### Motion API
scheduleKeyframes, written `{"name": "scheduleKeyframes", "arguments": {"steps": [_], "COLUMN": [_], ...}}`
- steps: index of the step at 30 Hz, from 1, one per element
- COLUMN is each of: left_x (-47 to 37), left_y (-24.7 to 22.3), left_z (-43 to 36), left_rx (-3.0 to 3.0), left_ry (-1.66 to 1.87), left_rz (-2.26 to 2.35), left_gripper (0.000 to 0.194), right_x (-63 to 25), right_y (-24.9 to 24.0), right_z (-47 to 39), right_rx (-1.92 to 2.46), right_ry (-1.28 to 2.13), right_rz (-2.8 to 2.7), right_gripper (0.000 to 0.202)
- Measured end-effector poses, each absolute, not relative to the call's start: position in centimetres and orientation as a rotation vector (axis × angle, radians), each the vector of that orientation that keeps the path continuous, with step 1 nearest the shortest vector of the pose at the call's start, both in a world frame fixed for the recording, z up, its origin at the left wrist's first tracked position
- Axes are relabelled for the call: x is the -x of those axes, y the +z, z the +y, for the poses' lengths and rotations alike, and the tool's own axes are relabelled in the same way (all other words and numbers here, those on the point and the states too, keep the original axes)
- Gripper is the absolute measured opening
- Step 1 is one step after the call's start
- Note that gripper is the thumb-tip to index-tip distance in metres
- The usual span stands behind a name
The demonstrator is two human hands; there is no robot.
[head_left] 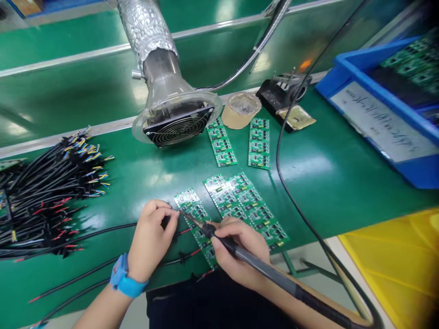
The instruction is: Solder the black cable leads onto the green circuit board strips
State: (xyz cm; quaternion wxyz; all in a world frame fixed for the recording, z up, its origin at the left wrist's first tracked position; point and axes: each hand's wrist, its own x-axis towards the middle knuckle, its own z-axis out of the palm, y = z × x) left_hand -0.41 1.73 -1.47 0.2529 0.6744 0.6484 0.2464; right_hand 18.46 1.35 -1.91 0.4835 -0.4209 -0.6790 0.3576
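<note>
My left hand (154,233), with a blue wrist strap (128,278), is closed in a pinch at the left edge of a green circuit board (194,205). A black cable (123,226) runs into this hand; its end is hidden by the fingers. In my right hand (242,249) is a soldering iron (254,260), gripped like a pen. Its tip points left over the board and comes close to my left fingertips; whether they touch cannot be made out. Black cables with red wire ends (196,252) lie at the board's lower part. More joined boards (247,205) lie just right.
A heap of black cables (44,196) covers the left side. A fume extractor hood (178,119) hangs ahead. Behind the boards stand a round tan container (241,109) and an iron stand (281,98). A blue bin (384,114) holds boards at right; the iron's cord (291,192) crosses the bench.
</note>
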Motion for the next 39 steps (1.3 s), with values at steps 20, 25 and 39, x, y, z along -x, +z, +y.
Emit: {"name": "scheduleKeyframes", "arguments": {"steps": [20, 25, 39], "left_x": [0.0, -0.4, -0.5], "left_y": [-1.5, -1.5, -1.3], "left_z": [1.5, 1.6, 1.9], "left_rx": [-1.844, -1.851, -1.820], "left_ry": [0.710, 0.734, 0.704], "left_rz": [1.801, 1.838, 1.827], "left_gripper": [0.014, 0.014, 0.014], "right_x": [-18.2, -17.7, -17.8], "right_y": [-1.2, -1.0, -1.2], "right_z": [1.2, 1.0, 1.1], "right_rx": [1.054, 1.044, 1.037], "right_ry": [0.743, 0.684, 0.702], "right_rz": [-1.762, -1.792, -1.789], "right_gripper": [0.026, 0.028, 0.029]}}
